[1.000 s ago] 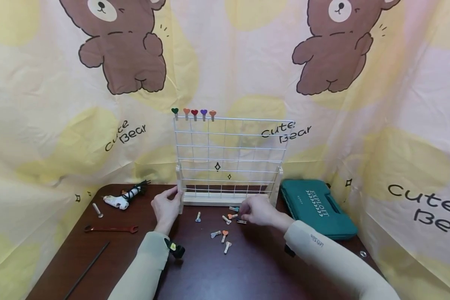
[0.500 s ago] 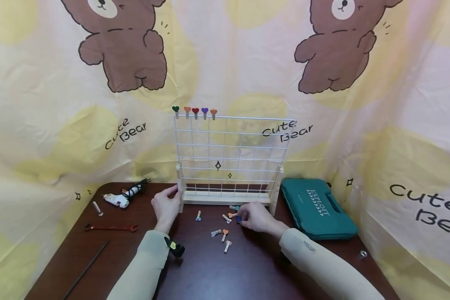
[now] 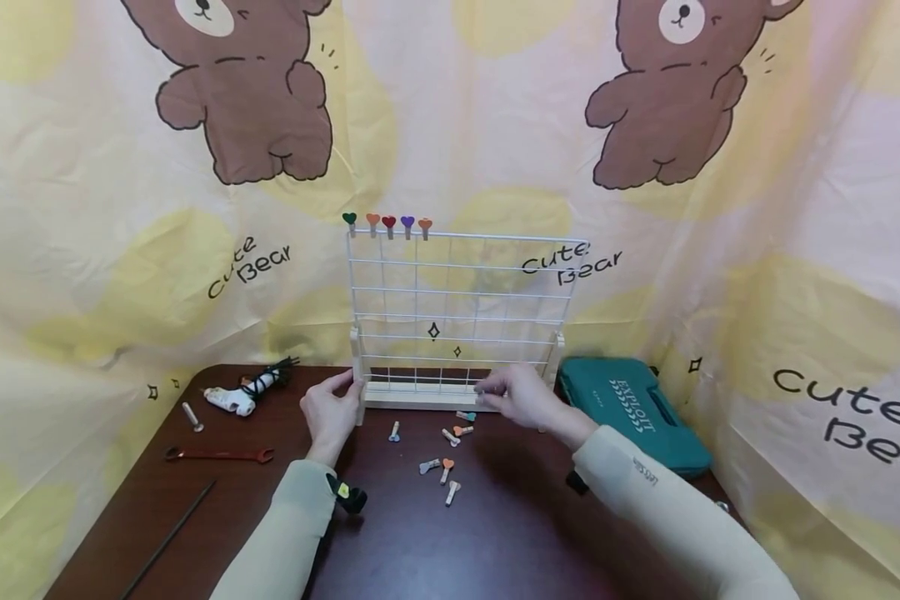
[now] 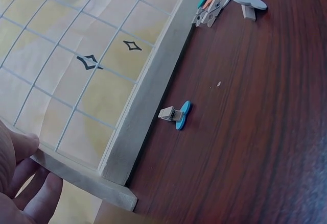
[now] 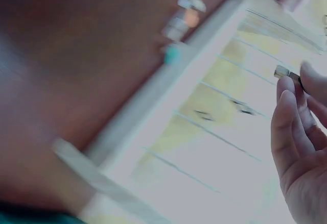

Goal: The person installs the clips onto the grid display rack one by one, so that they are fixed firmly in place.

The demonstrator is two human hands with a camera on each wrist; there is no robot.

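Note:
A white wire grid [image 3: 468,236] stands upright in a wooden stand [image 3: 420,401]. My left hand [image 3: 330,417] grips the stand's left post [image 4: 76,174], thumb on one side and fingers on the other. Between the thumb and fingertips of my right hand [image 3: 521,396] is a small wooden clothespin [image 5: 282,72], raised off the table in front of the grid; its heart end is hidden by the fingers. Several heart clothespins, one green [image 3: 350,219], line the left part of the grid's top wire. Loose on the table are a blue clothespin [image 4: 183,115], a teal one [image 3: 466,416] and several others.
Left on the dark table [image 3: 390,550] lie a glue gun [image 3: 232,400], a bolt [image 3: 192,417], a red wrench [image 3: 217,455] and a thin black rod [image 3: 168,537]. A teal tool case [image 3: 633,412] sits at the right. Behind hangs a bear-print cloth [image 3: 457,108].
My right hand has picked up a clothespin with a blue heart from the table and lifted it toward the grid. The left hand has stayed on the post.

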